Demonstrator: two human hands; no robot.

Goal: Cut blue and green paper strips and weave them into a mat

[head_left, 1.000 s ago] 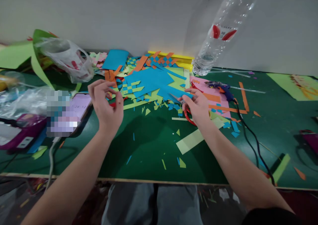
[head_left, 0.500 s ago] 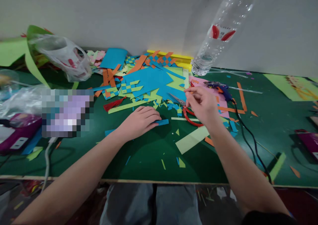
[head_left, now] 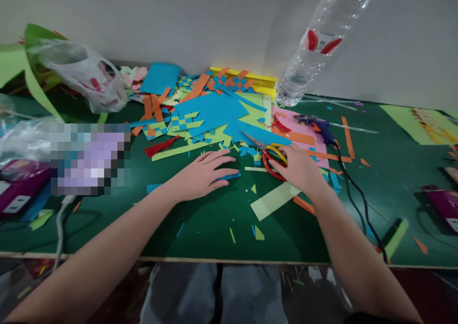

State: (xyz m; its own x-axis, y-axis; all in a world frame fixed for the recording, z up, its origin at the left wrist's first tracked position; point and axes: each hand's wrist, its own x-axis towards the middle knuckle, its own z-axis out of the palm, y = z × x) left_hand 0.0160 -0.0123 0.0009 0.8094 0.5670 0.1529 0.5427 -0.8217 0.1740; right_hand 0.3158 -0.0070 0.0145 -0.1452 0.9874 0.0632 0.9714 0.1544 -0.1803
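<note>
My left hand (head_left: 205, 173) lies palm down with its fingers spread over a blue paper strip (head_left: 232, 175), most of which is hidden beneath the hand and wrist. On the right, my right hand (head_left: 300, 169) has thumb and fingers around the handles of a pair of scissors (head_left: 269, 156) with red and yellow grips. Their blades point up and left, over blue and green paper scraps. Below that hand lies a pale green paper strip (head_left: 274, 202). A red tassel (head_left: 161, 146) rests beyond my left hand.
A tall plastic bottle (head_left: 311, 52) stands by the wall. The glue gun (head_left: 318, 126) trails a black cord on the right. Cut and woven paper (head_left: 211, 114) is heaped at the back. A plastic bag (head_left: 89, 78) and a blurred-out phone (head_left: 95, 164) are at left.
My right hand has come down from above the scissors onto their handles. The fingers of my left hand have spread and lifted off the blue strip's end.
</note>
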